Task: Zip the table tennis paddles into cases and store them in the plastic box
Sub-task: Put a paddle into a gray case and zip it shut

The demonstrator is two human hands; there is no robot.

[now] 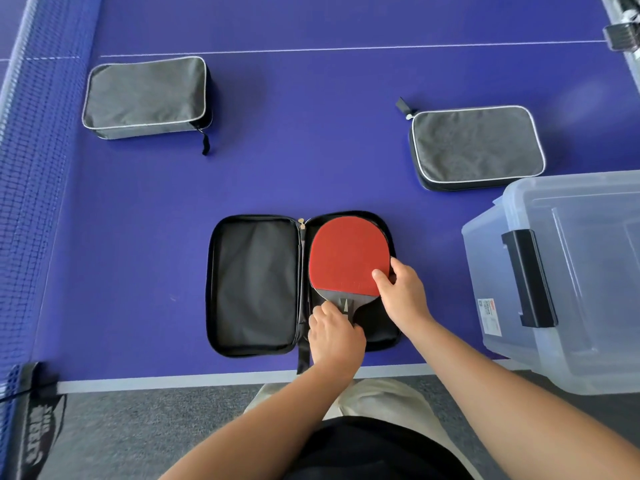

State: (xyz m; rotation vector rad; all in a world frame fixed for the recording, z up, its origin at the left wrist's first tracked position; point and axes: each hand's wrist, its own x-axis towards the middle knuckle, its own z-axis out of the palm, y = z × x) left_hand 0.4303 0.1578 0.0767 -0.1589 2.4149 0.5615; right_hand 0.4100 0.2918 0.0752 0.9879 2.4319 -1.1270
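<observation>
Seating paddle [346, 258] in open case [254, 285] | both hands' fingers [381, 275] clamped on it | next: fold left flap over, zip.

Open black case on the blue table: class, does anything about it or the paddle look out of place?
Nothing stands out. The red-faced paddle lies flat in the right half of the open black case; the left hand holds its handle, the right hand its edge.
</observation>
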